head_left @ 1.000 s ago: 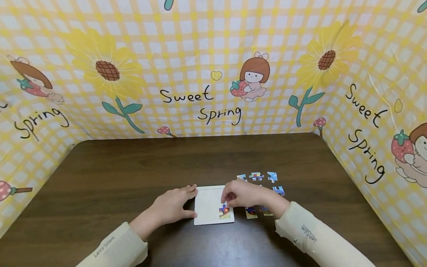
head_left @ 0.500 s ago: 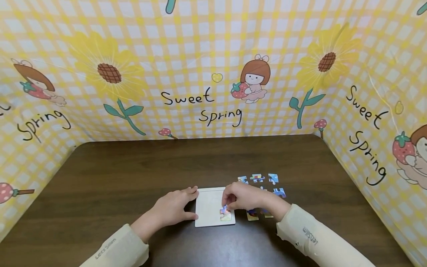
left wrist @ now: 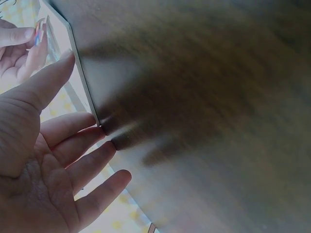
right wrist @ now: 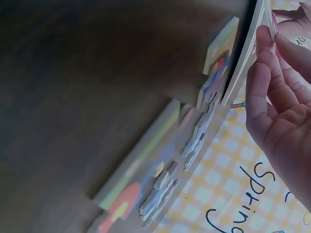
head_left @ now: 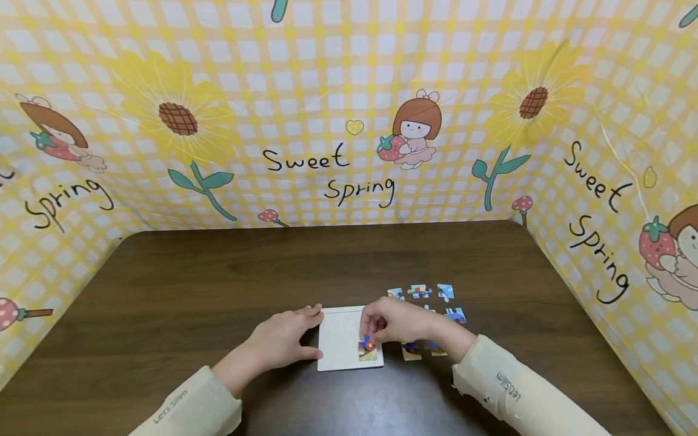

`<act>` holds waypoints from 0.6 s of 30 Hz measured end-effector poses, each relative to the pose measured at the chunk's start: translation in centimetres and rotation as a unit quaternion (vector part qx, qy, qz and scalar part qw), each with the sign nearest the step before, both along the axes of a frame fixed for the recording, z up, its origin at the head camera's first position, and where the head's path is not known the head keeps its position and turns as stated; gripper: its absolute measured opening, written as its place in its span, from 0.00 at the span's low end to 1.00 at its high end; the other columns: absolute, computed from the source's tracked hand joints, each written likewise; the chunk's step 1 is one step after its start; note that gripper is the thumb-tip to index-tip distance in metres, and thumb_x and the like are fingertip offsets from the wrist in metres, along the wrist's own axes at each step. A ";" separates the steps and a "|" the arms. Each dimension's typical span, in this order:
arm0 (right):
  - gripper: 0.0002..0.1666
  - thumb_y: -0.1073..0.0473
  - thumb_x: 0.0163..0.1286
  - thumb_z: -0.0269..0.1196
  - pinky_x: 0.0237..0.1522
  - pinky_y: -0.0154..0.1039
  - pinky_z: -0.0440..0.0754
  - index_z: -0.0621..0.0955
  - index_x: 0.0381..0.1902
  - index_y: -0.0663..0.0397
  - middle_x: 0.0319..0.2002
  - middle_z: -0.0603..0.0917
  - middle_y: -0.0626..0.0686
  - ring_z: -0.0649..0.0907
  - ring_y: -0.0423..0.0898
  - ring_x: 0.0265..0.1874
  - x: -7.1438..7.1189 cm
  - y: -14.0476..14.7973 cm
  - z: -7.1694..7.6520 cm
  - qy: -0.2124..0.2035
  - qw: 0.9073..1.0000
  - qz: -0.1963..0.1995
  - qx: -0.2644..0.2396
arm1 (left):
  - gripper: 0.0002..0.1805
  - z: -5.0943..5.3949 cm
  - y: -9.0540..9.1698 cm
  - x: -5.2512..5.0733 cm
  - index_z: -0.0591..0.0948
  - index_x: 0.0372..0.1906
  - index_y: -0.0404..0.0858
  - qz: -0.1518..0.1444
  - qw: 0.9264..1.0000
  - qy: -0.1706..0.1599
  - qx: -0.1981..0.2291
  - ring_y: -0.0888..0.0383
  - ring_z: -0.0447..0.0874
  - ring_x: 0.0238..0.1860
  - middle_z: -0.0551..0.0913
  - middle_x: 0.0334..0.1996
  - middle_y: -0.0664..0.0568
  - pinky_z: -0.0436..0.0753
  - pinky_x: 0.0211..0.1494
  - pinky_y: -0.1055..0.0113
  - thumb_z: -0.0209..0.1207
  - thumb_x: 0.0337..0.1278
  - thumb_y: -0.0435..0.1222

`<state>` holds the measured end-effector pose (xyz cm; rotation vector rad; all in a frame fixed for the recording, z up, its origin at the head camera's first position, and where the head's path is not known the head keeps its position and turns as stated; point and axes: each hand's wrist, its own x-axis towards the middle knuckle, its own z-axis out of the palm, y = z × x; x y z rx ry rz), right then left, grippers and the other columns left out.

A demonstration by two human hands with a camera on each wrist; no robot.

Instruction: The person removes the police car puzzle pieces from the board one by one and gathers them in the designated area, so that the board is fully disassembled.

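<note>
A white puzzle tray (head_left: 339,339) lies on the brown table. My left hand (head_left: 285,340) touches its left edge, thumb and fingers extended; in the left wrist view the fingers of that hand (left wrist: 90,167) are spread along the edge. Over the right part of the tray, my right hand (head_left: 397,321) pinches a colourful jigsaw piece (head_left: 368,353) between thumb and fingertips. The right wrist view shows this grip of the right hand (right wrist: 286,104), with the piece seen nearly edge-on. Whether the piece rests flat on the tray I cannot tell.
Several loose jigsaw pieces lie right of the tray, among them a blue one (head_left: 455,315) and one with a yellow lower edge (head_left: 411,352). My right hand and forearm partly cover them. A yellow checked cloth (head_left: 305,91) stands around the table (head_left: 218,266).
The piece in my right hand has tilted slightly: it looked pale and shiny half a second ago, darker now. My left hand stays at the tray's edge.
</note>
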<state>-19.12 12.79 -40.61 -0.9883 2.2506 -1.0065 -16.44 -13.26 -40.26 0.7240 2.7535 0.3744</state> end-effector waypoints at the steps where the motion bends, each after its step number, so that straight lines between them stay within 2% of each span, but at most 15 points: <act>1: 0.05 0.73 0.64 0.65 0.35 0.27 0.80 0.83 0.34 0.60 0.27 0.84 0.50 0.78 0.32 0.27 0.0 0.0 0.0 0.002 1.000 0.000 -0.001 | 0.39 0.0 0.0 0.0 0.74 0.69 0.37 0.000 1.000 0.000 0.000 0.44 0.70 0.71 0.71 0.71 0.43 0.73 0.68 0.43 0.70 0.53 0.49; 10: 0.04 0.71 0.65 0.65 0.35 0.28 0.79 0.82 0.34 0.58 0.27 0.84 0.49 0.77 0.33 0.27 -0.3 0.7 0.3 0.017 1.000 -0.003 -0.018 | 0.39 -0.1 -0.2 -0.1 0.73 0.69 0.37 -0.002 1.000 0.004 -0.002 0.44 0.70 0.71 0.70 0.71 0.44 0.73 0.68 0.43 0.70 0.53 0.49; 18: 0.04 0.70 0.66 0.64 0.37 0.31 0.80 0.81 0.35 0.58 0.28 0.83 0.50 0.78 0.33 0.30 0.0 3.1 0.5 0.023 0.999 -0.014 -0.028 | 0.39 -0.1 -0.3 0.1 0.73 0.69 0.38 -0.003 1.000 0.000 0.002 0.45 0.69 0.72 0.69 0.72 0.44 0.72 0.68 0.43 0.70 0.54 0.50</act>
